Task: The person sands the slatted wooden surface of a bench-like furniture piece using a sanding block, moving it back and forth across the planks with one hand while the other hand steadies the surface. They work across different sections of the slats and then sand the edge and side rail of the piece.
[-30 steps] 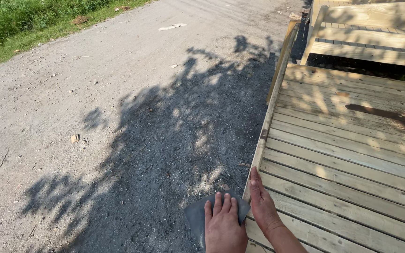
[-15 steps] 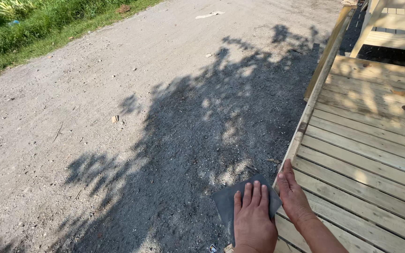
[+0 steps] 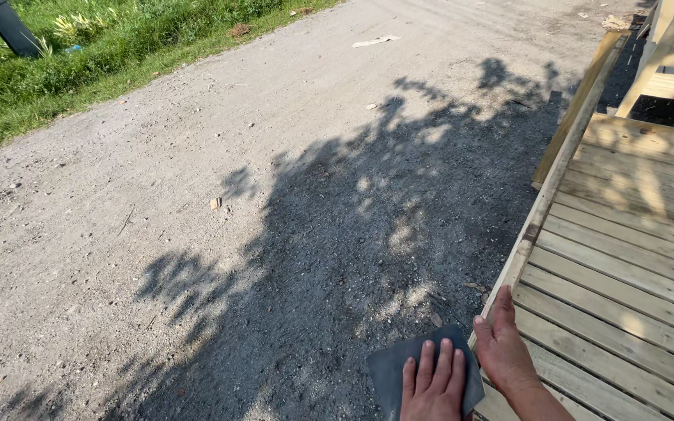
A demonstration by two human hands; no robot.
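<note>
Now | left hand (image 3: pixel 433 386) flat on grey sandpaper sheet (image 3: pixel 399 366), grip apart | right hand (image 3: pixel 502 351) open on deck edge (image 3: pixel 520 257)

Both hands (image 3: pixel 462 374) and grey sanding sheet (image 3: pixel 399 366) slid farther along deck edge (image 3: pixel 540 210)

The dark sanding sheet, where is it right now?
In the head view the dark sanding sheet sits at the bottom centre, pressed under the left hand against the outer edge of the slatted wooden deck, with the right hand beside it on the slats.
</note>
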